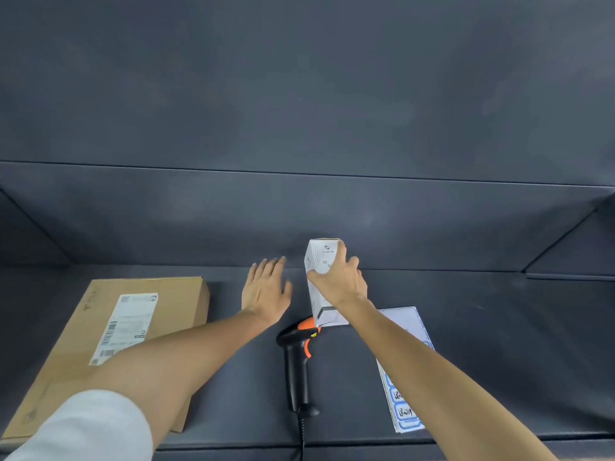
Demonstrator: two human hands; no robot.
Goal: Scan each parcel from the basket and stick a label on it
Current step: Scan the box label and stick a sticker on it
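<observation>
At the near left corner of the dark table (482, 344), a white sleeve (86, 427) covers the person's upper left arm. Just beyond it, on the left side, a flat brown cardboard box (80, 331) lies on the table with a white shipping label (124, 326) stuck on its top face; the bare left forearm crosses over its near right corner.

Near the middle, a black scanner (296, 364) with orange trim lies on the table, its handle pointing toward the near edge and its cable (302, 437) running off that edge. To the right of it, a white sheet of stickers (404, 404) with blue borders lies flat, partly hidden under the right forearm.

Farther in, the right hand (339, 277) grips a small white parcel (321, 284) from above, thumb on its left face and fingers curled round its far side. The parcel stands tall and a little tilted, its lower end just beyond the scanner's head; I cannot tell whether it rests on the table or is held clear of it.

Left of the parcel, and apart from it, the left hand (266, 287) is spread flat with straight fingers pointing away, holding nothing.

Beyond both hands, a dark back wall (299, 94) rises from the far edge of the table.
</observation>
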